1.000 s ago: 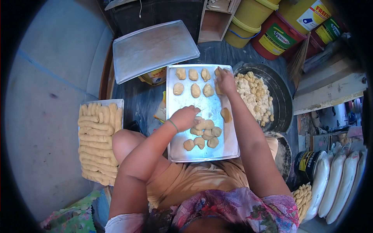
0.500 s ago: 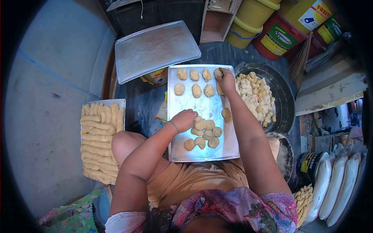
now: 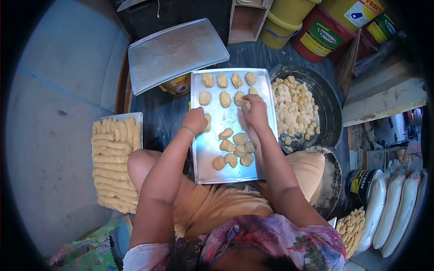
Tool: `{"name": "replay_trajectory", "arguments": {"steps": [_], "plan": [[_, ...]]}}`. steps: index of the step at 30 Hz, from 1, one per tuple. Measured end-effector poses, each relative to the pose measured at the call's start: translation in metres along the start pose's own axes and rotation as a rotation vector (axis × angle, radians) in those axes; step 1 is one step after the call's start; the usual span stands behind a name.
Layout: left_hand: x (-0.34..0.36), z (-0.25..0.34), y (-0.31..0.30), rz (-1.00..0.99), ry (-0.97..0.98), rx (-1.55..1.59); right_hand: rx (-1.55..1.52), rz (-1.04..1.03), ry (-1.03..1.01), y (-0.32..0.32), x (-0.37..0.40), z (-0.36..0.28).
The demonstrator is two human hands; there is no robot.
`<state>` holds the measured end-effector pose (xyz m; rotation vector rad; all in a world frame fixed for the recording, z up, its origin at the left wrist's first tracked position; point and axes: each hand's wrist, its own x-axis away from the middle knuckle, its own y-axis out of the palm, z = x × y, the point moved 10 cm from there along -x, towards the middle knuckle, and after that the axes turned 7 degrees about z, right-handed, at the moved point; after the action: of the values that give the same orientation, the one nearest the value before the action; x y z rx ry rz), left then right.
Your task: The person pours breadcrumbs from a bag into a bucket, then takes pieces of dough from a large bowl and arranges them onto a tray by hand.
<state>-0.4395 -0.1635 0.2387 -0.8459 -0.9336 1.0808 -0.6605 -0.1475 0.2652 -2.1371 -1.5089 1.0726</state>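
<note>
A metal baking tray (image 3: 212, 151) rests on my lap with pieces of dough on it. At its left edge, my left hand (image 3: 194, 120) is closed around a dough piece (image 3: 207, 123), which touches the tray. My right hand (image 3: 256, 112) is over the right half, fingers bent together at the edge of a second-row dough piece (image 3: 239, 97); anything inside its grip is hidden. Two rows of rounded dough pieces (image 3: 225, 99) line the far end. Nearer me lies a loose cluster of dough pieces (image 3: 239, 139).
A dark round basin (image 3: 332, 113) with floury dough lumps stands right of the tray. To the left, another tray holds long dough rolls (image 3: 110, 169). An overturned-looking metal tray (image 3: 178, 54) lies beyond. Buckets (image 3: 318, 38) stand at the back; filled plastic bags (image 3: 393, 212) lie right.
My left hand has moved from the cluster up to the tray's left edge, with a dough piece. My right hand has left the far corner piece and come nearer, to the second row.
</note>
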Motion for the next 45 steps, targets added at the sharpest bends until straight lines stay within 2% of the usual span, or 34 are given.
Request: {"name": "replay_trajectory", "arguments": {"steps": [3,6,8,9,11,15,18,21,24,26,27,30,33,36,39,41,42,44,45], "plan": [[-0.011,-0.020,0.003,0.129,-0.065,0.104,0.135,-0.105,-0.076,0.017,0.000,-0.039],[-0.015,-0.029,-0.002,0.206,-0.107,0.199,0.217,-0.051,-0.193,0.032,-0.003,-0.062],[-0.017,-0.031,-0.005,0.242,-0.115,0.242,0.191,-0.203,-0.213,0.060,-0.010,-0.076],[-0.017,-0.029,-0.002,0.208,-0.110,0.236,0.178,-0.279,-0.219,0.073,-0.011,-0.082],[-0.016,-0.025,-0.003,0.148,-0.096,0.219,0.213,-0.269,-0.300,0.099,-0.012,-0.091],[-0.022,-0.030,0.005,0.159,-0.003,0.197,0.278,-0.329,-0.382,0.125,-0.008,-0.091],[-0.022,-0.031,0.006,0.131,-0.010,0.208,0.325,-0.453,-0.317,0.120,-0.009,-0.086],[-0.024,-0.034,0.009,0.103,-0.024,0.230,0.281,-0.238,-0.433,0.104,-0.005,-0.087],[-0.014,-0.021,-0.001,0.012,-0.084,0.274,0.027,-0.200,-0.289,0.055,-0.004,-0.097],[-0.002,-0.006,-0.009,-0.072,-0.098,0.263,0.052,-0.536,-0.200,0.057,0.018,-0.083],[-0.004,-0.007,-0.008,-0.037,-0.087,0.264,0.065,-0.704,-0.151,0.061,0.034,-0.075],[-0.011,-0.013,0.003,0.040,-0.045,0.246,0.080,-0.760,-0.276,0.073,0.065,-0.061],[-0.017,-0.012,0.006,0.038,-0.023,0.224,0.016,-0.615,0.098,0.053,0.055,-0.043],[-0.008,-0.004,0.011,-0.054,-0.058,0.240,0.030,-0.321,0.224,0.030,0.044,-0.040],[-0.007,0.005,0.005,-0.061,-0.034,0.188,0.119,-0.408,0.134,0.034,0.048,-0.044],[-0.004,0.008,0.000,-0.009,0.003,0.124,0.103,-0.291,0.162,0.012,0.041,-0.038],[0.000,0.014,-0.008,0.094,0.067,0.058,0.096,-0.235,0.177,-0.002,0.040,-0.031],[0.016,0.037,-0.025,0.299,0.188,-0.073,0.229,-0.077,0.063,-0.035,0.035,-0.015],[0.019,0.047,-0.022,0.316,0.244,-0.075,0.394,-0.134,0.083,-0.046,0.036,-0.009]]}}
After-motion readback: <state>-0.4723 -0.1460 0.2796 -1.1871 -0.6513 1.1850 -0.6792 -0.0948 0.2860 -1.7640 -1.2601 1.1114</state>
